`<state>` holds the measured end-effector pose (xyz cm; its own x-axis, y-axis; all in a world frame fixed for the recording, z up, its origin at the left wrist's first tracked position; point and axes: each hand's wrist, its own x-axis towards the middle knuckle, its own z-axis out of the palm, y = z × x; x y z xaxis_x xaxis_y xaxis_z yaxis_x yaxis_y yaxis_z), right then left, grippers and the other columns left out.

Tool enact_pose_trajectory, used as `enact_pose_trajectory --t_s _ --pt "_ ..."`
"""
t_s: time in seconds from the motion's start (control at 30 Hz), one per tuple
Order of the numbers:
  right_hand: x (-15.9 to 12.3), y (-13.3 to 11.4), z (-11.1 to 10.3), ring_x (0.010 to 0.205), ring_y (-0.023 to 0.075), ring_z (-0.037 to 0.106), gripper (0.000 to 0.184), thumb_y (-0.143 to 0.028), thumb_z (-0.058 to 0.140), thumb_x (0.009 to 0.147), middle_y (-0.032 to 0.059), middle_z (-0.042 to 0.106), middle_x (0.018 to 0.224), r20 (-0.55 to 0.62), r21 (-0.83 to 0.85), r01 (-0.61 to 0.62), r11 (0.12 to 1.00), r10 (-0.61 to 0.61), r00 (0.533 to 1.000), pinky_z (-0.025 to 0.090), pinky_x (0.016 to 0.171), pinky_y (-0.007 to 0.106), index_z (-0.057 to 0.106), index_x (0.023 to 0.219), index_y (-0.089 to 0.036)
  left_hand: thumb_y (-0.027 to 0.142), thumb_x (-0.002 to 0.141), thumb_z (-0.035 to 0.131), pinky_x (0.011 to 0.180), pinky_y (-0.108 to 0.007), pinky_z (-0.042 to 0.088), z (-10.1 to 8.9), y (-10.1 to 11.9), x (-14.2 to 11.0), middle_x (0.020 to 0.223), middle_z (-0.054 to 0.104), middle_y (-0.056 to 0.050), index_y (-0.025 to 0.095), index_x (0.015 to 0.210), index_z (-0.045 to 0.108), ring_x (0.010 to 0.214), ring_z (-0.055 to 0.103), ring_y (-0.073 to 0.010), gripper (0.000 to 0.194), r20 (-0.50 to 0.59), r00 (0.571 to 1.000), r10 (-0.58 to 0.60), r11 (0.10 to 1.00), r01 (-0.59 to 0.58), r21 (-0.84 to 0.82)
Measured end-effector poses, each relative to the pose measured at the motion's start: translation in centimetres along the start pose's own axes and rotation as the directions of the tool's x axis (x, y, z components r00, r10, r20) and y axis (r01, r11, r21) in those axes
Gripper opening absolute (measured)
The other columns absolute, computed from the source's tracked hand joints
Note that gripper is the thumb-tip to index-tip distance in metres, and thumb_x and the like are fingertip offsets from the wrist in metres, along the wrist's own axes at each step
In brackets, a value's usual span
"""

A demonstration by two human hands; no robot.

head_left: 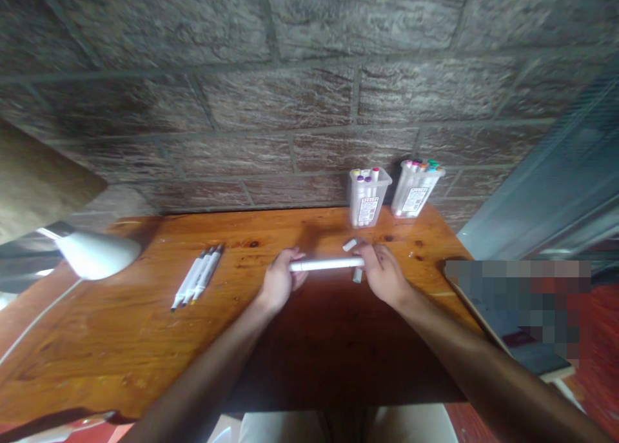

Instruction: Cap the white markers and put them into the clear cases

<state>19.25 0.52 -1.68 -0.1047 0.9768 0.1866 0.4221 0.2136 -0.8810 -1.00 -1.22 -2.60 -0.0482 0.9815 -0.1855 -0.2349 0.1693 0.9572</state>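
A white marker pen [326, 264] is held level above the wooden table. Closed around its left end is my left hand [279, 278]. My right hand [385, 276] grips the other end, fingers pinched near the tip. Close by my right hand are two small loose pieces that look like marker caps: a white one [349, 244] just beyond the pen and a greyish one [357, 275] just below it. To the left, several white markers [197, 276] with dark ends lie side by side on the table.
Two clear plastic boxes of coloured markers, one nearer the middle [367, 201] and one further right [416, 191], stand against the brick wall [309, 95]. A white lamp [99, 256] is at the left of the wooden table [145, 340]. A blurred-out object [517, 307] sits at the right.
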Motion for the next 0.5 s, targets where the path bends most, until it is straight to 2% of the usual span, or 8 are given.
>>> enact_pose_trajectory --t_s 0.1,0.2,0.37,0.5 --pt "-0.2 0.0 0.3 0.087 0.0259 0.065 0.051 -0.062 0.033 0.088 0.0090 0.068 0.071 -0.043 -0.003 0.016 1.000 -0.016 0.999 0.045 0.088 0.036 0.058 0.064 -0.025 0.042 0.075 0.057 0.038 -0.022 0.021 0.0 -0.2 -0.5 0.041 0.028 0.008 0.021 0.060 0.047 0.035 0.028 -0.0086 0.028 -0.082 0.996 -0.020 1.000 0.019 -0.015" --pt "-0.6 -0.4 0.3 0.082 0.0245 0.065 0.054 -0.061 0.030 0.091 0.0093 0.067 0.069 -0.051 -0.020 0.029 0.999 -0.030 0.998 0.045 0.084 0.034 0.056 0.061 -0.025 0.042 0.074 0.056 0.039 -0.022 0.022 -0.1 -0.1 -0.6 0.043 0.028 0.008 0.021 0.061 0.047 0.036 0.029 -0.0086 0.026 -0.140 0.990 0.010 1.000 -0.011 -0.006" --pt "-0.3 -0.8 -0.1 0.055 0.0177 0.053 0.061 -0.063 0.029 0.095 0.0022 0.050 0.050 0.094 -0.039 0.064 0.997 -0.060 0.994 0.039 0.062 0.032 0.046 0.052 -0.023 0.049 0.077 0.053 0.038 -0.023 0.018 -0.3 1.1 0.2 0.043 0.026 0.007 0.023 0.053 0.035 0.037 0.023 -0.0077 0.039 -0.004 0.996 0.085 0.996 -0.085 0.036" --pt "1.1 0.2 -0.3 0.052 0.0126 0.043 0.057 -0.063 0.043 0.093 -0.0026 0.040 0.052 0.033 0.063 0.115 0.991 -0.117 0.993 0.032 0.056 0.029 0.041 0.053 -0.022 0.051 0.077 0.065 0.040 -0.021 0.015 -0.5 2.1 0.6 0.045 0.031 0.008 0.019 0.057 0.044 0.039 0.025 -0.0057 0.043 -0.048 0.976 0.215 0.970 -0.207 0.129"
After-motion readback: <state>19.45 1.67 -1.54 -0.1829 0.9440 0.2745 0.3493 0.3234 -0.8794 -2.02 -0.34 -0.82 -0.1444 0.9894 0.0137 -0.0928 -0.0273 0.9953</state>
